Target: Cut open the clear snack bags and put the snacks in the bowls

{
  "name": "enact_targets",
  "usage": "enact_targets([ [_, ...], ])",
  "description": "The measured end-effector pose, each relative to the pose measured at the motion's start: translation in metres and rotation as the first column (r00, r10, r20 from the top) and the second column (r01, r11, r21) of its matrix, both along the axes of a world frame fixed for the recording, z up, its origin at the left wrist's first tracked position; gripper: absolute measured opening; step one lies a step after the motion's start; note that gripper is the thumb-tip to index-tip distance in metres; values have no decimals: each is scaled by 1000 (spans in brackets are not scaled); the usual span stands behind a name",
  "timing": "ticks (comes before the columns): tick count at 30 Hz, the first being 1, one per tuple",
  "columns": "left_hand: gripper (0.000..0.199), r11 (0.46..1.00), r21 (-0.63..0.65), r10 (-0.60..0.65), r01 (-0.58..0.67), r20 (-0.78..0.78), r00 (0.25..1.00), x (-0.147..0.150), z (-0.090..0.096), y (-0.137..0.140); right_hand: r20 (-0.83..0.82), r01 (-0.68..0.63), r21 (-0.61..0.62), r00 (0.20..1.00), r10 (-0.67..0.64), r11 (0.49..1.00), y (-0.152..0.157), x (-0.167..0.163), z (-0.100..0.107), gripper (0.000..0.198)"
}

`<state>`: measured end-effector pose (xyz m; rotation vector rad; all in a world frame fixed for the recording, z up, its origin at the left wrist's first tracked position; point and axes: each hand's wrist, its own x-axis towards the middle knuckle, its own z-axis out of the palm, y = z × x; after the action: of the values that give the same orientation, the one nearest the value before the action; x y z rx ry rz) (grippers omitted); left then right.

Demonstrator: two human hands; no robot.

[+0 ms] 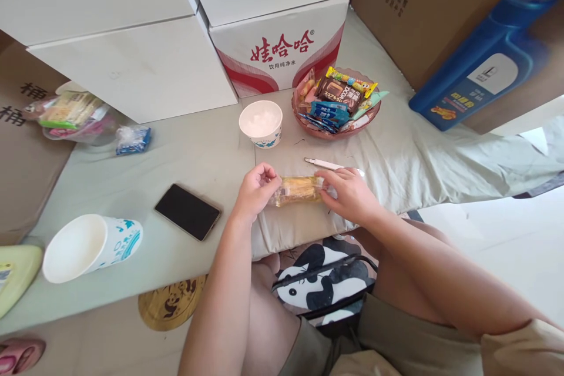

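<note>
Between my hands, just above the cloth-covered surface, is a yellowish snack in a clear plastic wrapper (300, 189). My left hand (257, 189) pinches the wrapper's left end, while my right hand (348, 192) grips its right end, with thumb and fingers closed on the plastic. A slim white pen-like tool (326, 164) lies just beyond the right hand, its right part partly behind the fingers. Past the wrapper stands a paper cup (261, 124) with white contents. To its right, a pinkish glass bowl (337, 131) holds several packaged snacks.
A black phone (187, 211) lies to the left, beside a tipped paper cup (94, 247). A blue bottle (482, 64) leans at the right by a cardboard box (392, 29). White boxes (282, 41) line the back. A small blue packet (133, 140) sits at left.
</note>
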<state>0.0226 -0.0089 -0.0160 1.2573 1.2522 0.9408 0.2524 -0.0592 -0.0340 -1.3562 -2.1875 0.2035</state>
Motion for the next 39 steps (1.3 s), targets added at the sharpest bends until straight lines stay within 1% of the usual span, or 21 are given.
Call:
enact_targets([
  [2, 19, 999, 12, 31, -31, 7, 999, 1, 0, 1, -4, -37, 70, 999, 37, 997, 1, 1, -1, 16],
  [3, 18, 998, 14, 67, -67, 13, 998, 1, 0, 2, -19, -48, 122, 999, 50, 991, 0, 1, 0, 16],
  [6, 20, 984, -3, 178, -178, 38, 983, 0, -1, 5, -66, -32, 275, 996, 52, 961, -4, 1, 6, 19],
  [9, 23, 974, -35, 225, -223, 76, 971, -1, -2, 8, -100, -10, 385, 994, 53, 923, -6, 0, 13, 22],
  [12, 25, 968, -78, 248, -240, 122, 961, -3, 0, 9, -155, -2, 440, 985, 78, 898, -6, -1, 20, 22],
  [14, 23, 961, -105, 267, -255, 131, 955, -4, 1, 9, -186, -32, 439, 975, 125, 898, -6, -1, 23, 23],
  [16, 22, 962, -101, 263, -254, 87, 961, -5, 0, 10, -207, -99, 401, 959, 195, 911, -7, 1, 23, 24],
  [18, 19, 971, -56, 230, -231, -12, 973, -6, -3, 11, -221, -173, 333, 941, 255, 927, -9, 3, 22, 25],
  [21, 17, 989, 14, 147, -147, -160, 976, -6, -9, 11, -183, -278, 154, 935, 304, 948, -12, 6, 19, 24],
  [22, 18, 994, 16, 105, -104, -188, 977, -6, -10, 11, -147, -314, 70, 936, 321, 947, -12, 6, 19, 24],
  [24, 22, 1000, 10, -13, 15, -239, 971, -7, -11, 10, -50, -356, -128, 935, 352, 926, -12, 8, 20, 25],
  [26, 28, 986, 6, -158, 169, -315, 936, -8, -10, 8, 48, -321, -305, 935, 351, 897, -10, 9, 21, 28],
  [27, 30, 971, 7, -222, 240, -358, 907, -8, -9, 7, 88, -286, -364, 937, 338, 887, -9, 10, 21, 29],
  [28, 33, 954, 9, -272, 301, -399, 876, -9, -8, 6, 122, -249, -392, 940, 318, 886, -7, 11, 21, 29],
  [30, 40, 924, 25, -325, 380, -471, 820, -8, -7, 3, 165, -187, -366, 951, 261, 912, -4, 14, 19, 27],
  [32, 49, 909, 53, -318, 413, -553, 770, -7, -7, 1, 179, -136, -284, 965, 191, 949, -2, 17, 16, 24],
  [34, 52, 924, 85, -234, 374, -647, 726, -5, -9, -1, 182, -97, -226, 973, 140, 969, 0, 18, 12, 25],
  [36, 49, 947, 114, -139, 301, -701, 700, -2, -11, -1, 191, -89, -218, 973, 132, 972, 1, 17, 9, 30],
  [37, 46, 954, 124, -111, 274, -704, 702, -1, -12, -1, 202, -89, -217, 970, 133, 972, 1, 15, 8, 31],
  [39, 39, 959, 122, -110, 255, -672, 733, 1, -14, 1, 217, -78, -198, 969, 121, 977, 1, 11, 8, 26],
])
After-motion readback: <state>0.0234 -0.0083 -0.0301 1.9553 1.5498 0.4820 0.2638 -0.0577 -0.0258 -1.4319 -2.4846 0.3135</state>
